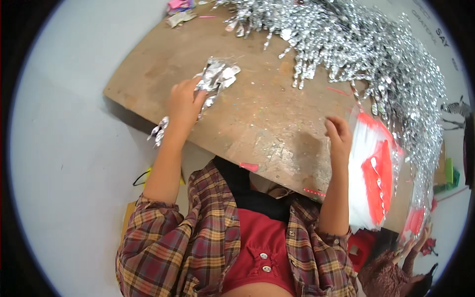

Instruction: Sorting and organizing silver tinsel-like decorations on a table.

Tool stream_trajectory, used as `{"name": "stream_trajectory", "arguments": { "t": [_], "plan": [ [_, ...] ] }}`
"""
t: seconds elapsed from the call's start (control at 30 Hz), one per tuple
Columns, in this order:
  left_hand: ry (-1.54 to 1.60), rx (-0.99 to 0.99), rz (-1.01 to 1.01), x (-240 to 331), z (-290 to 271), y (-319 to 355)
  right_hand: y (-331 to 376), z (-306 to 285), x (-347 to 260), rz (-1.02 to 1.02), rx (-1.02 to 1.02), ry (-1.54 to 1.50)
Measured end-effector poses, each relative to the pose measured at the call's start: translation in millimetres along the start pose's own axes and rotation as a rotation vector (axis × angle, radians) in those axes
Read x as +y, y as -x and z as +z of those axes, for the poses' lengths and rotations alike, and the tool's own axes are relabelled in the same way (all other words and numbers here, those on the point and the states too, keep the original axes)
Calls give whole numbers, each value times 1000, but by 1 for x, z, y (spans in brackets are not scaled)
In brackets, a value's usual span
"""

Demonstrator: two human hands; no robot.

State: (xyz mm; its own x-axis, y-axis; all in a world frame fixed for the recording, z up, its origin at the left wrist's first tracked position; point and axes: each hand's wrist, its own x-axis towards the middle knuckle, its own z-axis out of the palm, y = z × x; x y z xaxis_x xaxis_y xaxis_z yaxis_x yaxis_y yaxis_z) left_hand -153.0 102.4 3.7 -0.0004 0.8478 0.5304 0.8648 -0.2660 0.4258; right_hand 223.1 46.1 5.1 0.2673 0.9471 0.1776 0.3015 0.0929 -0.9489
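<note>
At the left of the table, my left hand (184, 105) is closed on a crumpled silver foil strip (217, 76). Most of the foil lies beyond my fingers on the tabletop. Another twisted silver piece (158, 131) shows beside my wrist at the table's edge; my hand hides whether the two are joined. My right hand (339, 134) hovers over the right part of the table with its fingers curled in. Anything between those fingers is too small or hidden to make out. It is nearest to a white and red sheet bundle (363, 168).
A large heap of silver tinsel garland (346, 44) covers the far and right side of the wooden table (143, 64). Red scraps (249, 167) lie at the near edge. Pink and beige scraps (180, 19) are far left. Another person's arm (415, 247) appears at lower right.
</note>
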Motion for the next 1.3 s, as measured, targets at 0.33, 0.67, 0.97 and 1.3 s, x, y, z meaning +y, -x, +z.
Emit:
{"name": "stream_trajectory", "arguments": {
  "t": [0.33,0.67,0.97,1.3],
  "plan": [
    [240,-96,258,61,37,-21,-162,78,68,-339,15,526],
    [623,-299,188,95,84,-23,-176,40,78,-60,-54,567],
    [1433,-899,-721,189,175,-15,1,-65,26,431,-344,-305],
    [1755,-533,-695,267,185,-11,49,-168,67,80,-393,203]
  ]
}}
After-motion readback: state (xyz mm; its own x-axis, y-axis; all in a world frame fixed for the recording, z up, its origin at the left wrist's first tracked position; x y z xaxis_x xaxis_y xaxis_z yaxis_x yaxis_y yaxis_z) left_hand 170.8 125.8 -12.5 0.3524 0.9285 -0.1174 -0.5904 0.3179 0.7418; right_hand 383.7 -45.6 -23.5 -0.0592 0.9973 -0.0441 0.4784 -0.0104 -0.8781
